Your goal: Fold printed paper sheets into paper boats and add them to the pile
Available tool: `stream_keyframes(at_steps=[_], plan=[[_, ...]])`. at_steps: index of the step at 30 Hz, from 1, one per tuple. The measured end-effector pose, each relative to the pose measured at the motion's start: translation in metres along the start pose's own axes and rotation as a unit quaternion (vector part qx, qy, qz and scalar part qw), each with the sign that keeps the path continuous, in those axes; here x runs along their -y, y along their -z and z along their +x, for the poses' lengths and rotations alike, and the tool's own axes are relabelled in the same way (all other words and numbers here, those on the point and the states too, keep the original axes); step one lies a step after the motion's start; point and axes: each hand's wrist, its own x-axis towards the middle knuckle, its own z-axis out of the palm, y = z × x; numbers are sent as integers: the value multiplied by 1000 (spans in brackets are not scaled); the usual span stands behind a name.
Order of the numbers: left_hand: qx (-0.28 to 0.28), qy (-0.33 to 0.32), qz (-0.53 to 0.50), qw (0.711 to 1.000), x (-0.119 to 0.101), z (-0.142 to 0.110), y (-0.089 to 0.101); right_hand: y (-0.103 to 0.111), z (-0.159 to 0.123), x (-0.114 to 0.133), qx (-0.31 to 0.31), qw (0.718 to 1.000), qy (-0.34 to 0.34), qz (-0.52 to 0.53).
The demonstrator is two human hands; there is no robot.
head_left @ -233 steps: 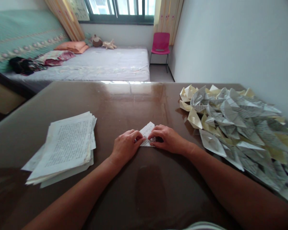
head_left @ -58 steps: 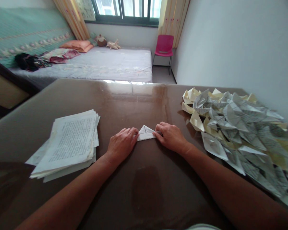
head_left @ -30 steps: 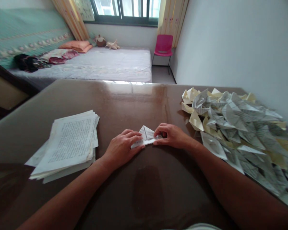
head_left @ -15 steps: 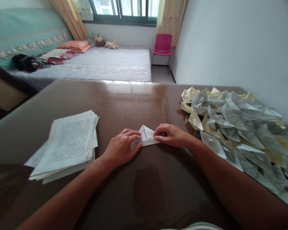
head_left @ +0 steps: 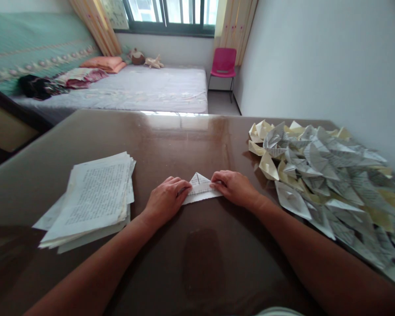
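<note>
A partly folded sheet of printed paper [head_left: 201,188] lies on the brown table in front of me, its top a triangle and its lower edge a flat strip. My left hand [head_left: 167,195] pinches the paper's left end, fingers curled. At the right end my right hand [head_left: 233,187] grips it, thumb and fingers closed on the edge. Both ends of the paper are hidden under my fingers.
To the left lies a stack of printed sheets [head_left: 92,193]. A big pile of folded paper boats [head_left: 316,162] covers the table's right side, close to my right forearm. Beyond the table [head_left: 197,259] stand a bed [head_left: 171,87] and a pink chair [head_left: 224,63].
The paper's lower strip now reaches further down and shows more. My left fingers have shifted slightly left and curled in at the end; my right fingers now press over the right edge.
</note>
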Motion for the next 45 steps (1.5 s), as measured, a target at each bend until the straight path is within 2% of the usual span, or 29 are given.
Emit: stream_keyframes(at_steps=[11, 13, 16, 19, 23, 26, 30, 33, 37, 45], plan=[[-36, 39, 126, 991, -5, 2, -1, 1, 0, 9, -2, 997, -37, -70], [-67, 14, 160, 985, -6, -1, -1, 0, 0, 9, -3, 997, -37, -70], [-104, -79, 184, 974, -14, -7, -3, 0, 1, 9, -10, 997, -34, -68], [-82, -167, 174, 967, -28, -15, -11, -2, 1, 8, -14, 997, -32, -71], [-57, -168, 181, 967, -40, -23, -26, -3, 1, 6, -19, 997, -31, -71], [-48, -156, 188, 969, -41, -25, -29, -1, -1, 8, -24, 997, -26, -68], [-49, -150, 187, 970, -40, -24, -26, 5, -12, 25, -64, 987, 46, -138], [-52, -146, 181, 971, -41, -24, -24, 6, -24, 45, -14, 977, 97, -188], [-47, -151, 181, 971, -41, -26, -23, 2, -37, 58, 53, 971, 47, -227], [-36, -129, 257, 957, -39, -31, -16, 3, -41, 53, 122, 963, -15, -241]])
